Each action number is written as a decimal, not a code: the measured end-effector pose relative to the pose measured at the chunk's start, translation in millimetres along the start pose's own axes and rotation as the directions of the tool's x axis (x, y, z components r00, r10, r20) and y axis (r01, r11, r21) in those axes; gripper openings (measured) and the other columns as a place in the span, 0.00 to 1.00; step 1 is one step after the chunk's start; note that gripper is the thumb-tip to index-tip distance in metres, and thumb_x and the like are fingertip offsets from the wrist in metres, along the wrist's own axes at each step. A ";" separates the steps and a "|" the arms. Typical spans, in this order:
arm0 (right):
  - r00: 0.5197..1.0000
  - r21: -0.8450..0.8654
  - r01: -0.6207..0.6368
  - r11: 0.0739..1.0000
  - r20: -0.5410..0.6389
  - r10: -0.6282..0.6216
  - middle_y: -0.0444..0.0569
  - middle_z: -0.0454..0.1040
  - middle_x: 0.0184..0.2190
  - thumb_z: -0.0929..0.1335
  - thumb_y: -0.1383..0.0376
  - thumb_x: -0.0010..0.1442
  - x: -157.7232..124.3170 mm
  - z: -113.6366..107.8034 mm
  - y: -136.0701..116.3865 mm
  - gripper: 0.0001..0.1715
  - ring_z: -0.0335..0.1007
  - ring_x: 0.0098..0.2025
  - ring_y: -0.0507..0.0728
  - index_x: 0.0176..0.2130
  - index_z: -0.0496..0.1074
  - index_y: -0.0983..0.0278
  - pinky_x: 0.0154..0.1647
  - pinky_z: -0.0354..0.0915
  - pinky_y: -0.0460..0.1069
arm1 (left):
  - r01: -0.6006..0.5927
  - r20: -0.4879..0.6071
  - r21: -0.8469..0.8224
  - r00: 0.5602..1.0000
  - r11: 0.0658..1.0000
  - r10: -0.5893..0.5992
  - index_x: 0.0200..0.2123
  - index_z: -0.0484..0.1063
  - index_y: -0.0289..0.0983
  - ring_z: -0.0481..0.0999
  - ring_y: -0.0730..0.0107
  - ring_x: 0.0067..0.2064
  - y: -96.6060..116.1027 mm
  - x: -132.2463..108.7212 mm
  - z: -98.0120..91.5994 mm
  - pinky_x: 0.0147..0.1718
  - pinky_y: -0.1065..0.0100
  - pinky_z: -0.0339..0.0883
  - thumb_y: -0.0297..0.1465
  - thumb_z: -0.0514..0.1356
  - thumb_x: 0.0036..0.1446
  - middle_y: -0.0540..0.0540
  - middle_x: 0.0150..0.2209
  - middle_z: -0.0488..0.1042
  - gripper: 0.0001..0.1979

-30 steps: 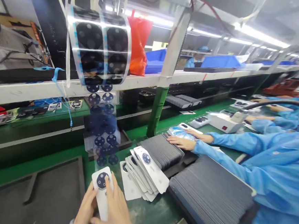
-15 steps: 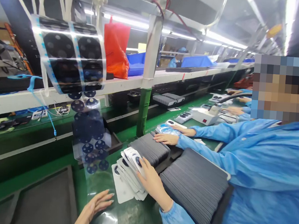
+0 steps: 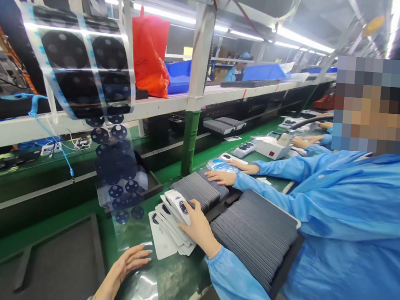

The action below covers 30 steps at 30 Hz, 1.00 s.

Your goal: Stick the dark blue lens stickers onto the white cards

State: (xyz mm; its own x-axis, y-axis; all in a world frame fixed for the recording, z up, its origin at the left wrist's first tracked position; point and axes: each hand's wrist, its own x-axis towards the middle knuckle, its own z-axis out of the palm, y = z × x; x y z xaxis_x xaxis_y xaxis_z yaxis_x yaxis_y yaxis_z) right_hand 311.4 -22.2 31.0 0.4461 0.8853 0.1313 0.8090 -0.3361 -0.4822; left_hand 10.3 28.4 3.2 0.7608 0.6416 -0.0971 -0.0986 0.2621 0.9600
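Note:
My right hand (image 3: 199,228) is at a fanned pile of white phone back covers (image 3: 165,242), its fingers and thumb closed around the uppermost one near its dark camera area. The covers overlap at slightly different angles on the green bench. Lower left, my left hand (image 3: 125,266) has its fingers stretched out, with nothing in them. It hovers by or rests on a clear film strip (image 3: 140,291); contact cannot be made out. Dark round stickers (image 3: 125,186) line this strip, which hangs down from a roll (image 3: 78,62).
Dense rows of thin grey pieces fill a tray (image 3: 254,235) at right and a second block (image 3: 197,189) behind the pile. A co-worker's hand (image 3: 221,177) touches that block. At lower left lies a dark tray (image 3: 63,259). A green-wrapped post (image 3: 190,142) rises behind.
The view has shifted slightly, so things sit a little higher and further left. Both hands keep nearly the same pose, the right still on the pile of covers.

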 end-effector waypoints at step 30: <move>0.999 -0.461 -0.038 0.887 -0.028 0.028 0.68 0.65 0.53 0.60 0.72 0.64 41.4 24.6 -48.5 0.26 0.74 0.43 0.63 0.61 0.57 0.70 0.42 0.71 0.54 | -0.001 -0.035 0.064 0.999 0.998 0.004 0.54 0.70 0.38 0.72 0.42 0.55 2.1 4.6 -0.7 0.60 0.43 0.55 0.56 0.52 0.56 0.35 0.54 0.74 0.33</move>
State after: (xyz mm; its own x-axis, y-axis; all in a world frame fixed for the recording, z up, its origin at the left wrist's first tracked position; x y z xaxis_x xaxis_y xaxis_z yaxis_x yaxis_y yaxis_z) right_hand 281.2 38.7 38.4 0.4792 0.8662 0.1414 0.8768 -0.4796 -0.0336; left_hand 13.1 32.4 4.6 0.7374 0.6676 -0.1027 -0.0584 0.2146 0.9750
